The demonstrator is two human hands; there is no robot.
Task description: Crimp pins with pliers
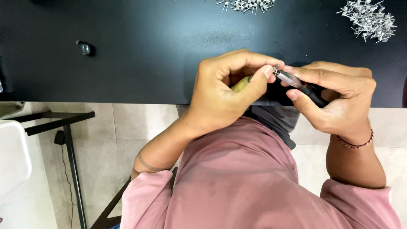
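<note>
The left hand (pixel 224 91) pinches a small metal clip (pixel 276 70) against a clear-tipped black cable (pixel 299 84). The right hand (pixel 337 99) grips that cable, its long axis slanting up-left toward the left thumb, above the black surface (pixel 148 51).

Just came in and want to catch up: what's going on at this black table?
A person in a pink top works over the edge of a black table. The right hand pinches a small clear piece with a dark cable running from it. The left hand grips a yellowish tool and meets that piece at its metal tip. Two heaps of small metal parts lie at the table's far edge, and a small dark clip sits apart on the left.
</note>
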